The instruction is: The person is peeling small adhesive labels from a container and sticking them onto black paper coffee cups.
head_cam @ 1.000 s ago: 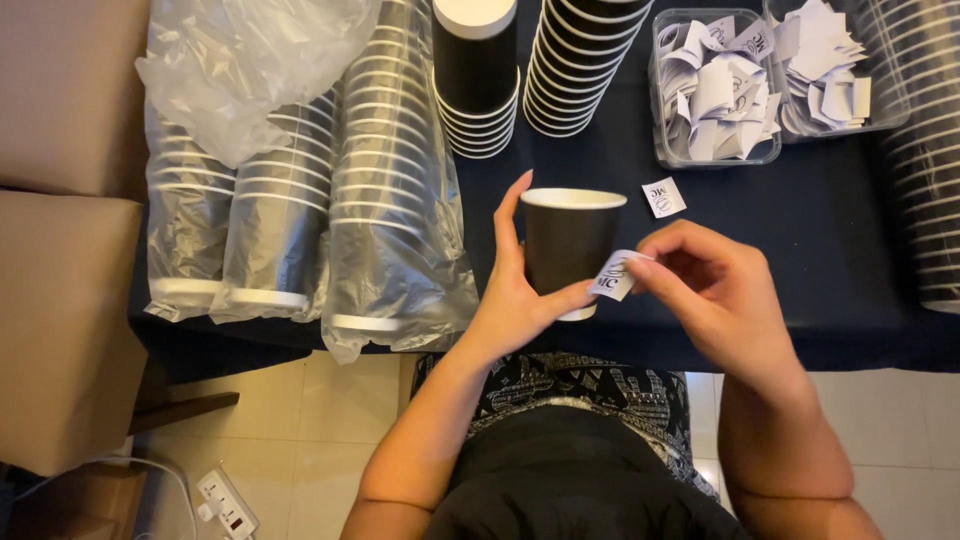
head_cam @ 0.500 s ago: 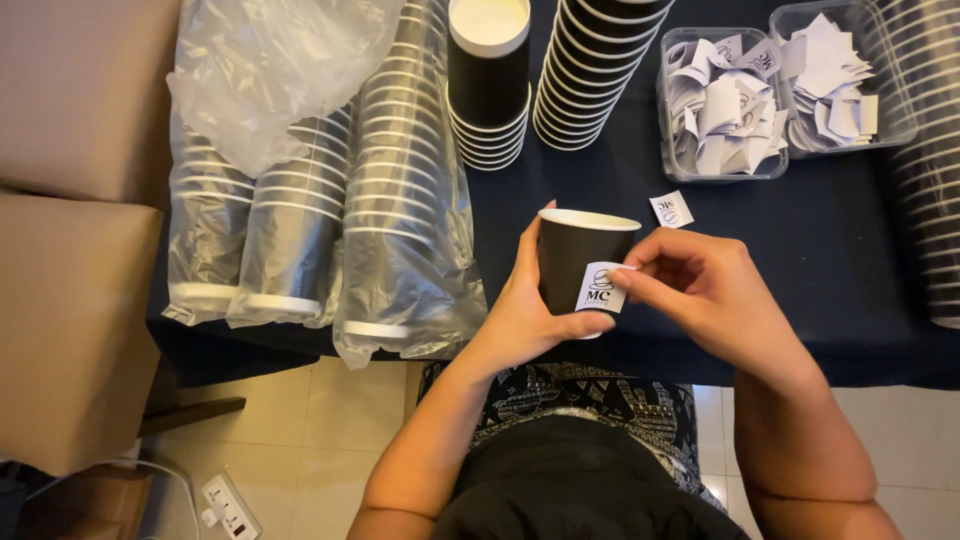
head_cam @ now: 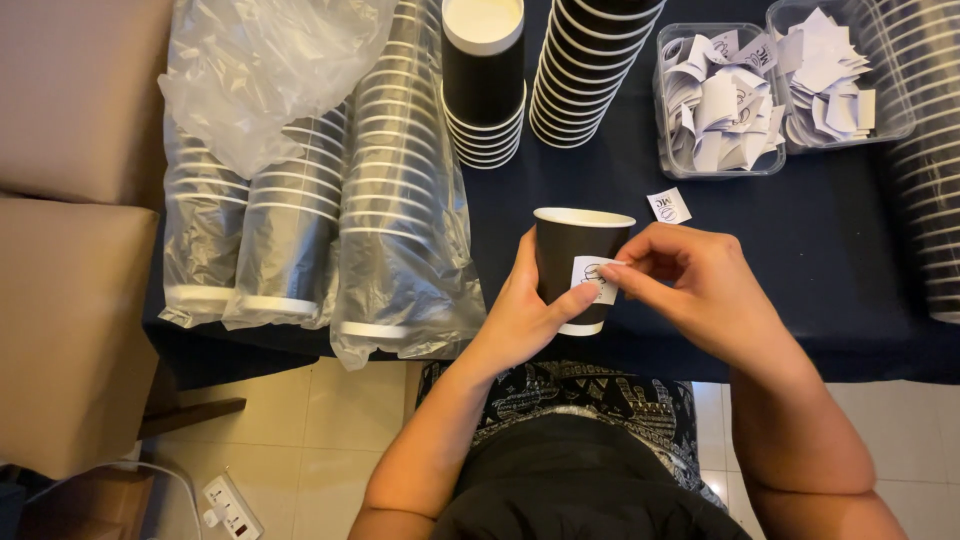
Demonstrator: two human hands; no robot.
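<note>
My left hand (head_cam: 520, 320) grips the black paper cup (head_cam: 570, 260) upright above the near edge of the table (head_cam: 830, 290); my right hand (head_cam: 700, 285) pinches a small white sticker (head_cam: 595, 278) against its side; risk: the sticker could set crooked or crease if the cup turns in my grip; the sticker's far edge sits under my fingertips; the cup stacks behind are cut off.

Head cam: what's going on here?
A person's left hand grips a black paper cup with a white rim upright over the dark blue table. The right hand presses a small white square sticker onto the cup's side. Clear tubs of more stickers and stacked cups sit behind.
</note>
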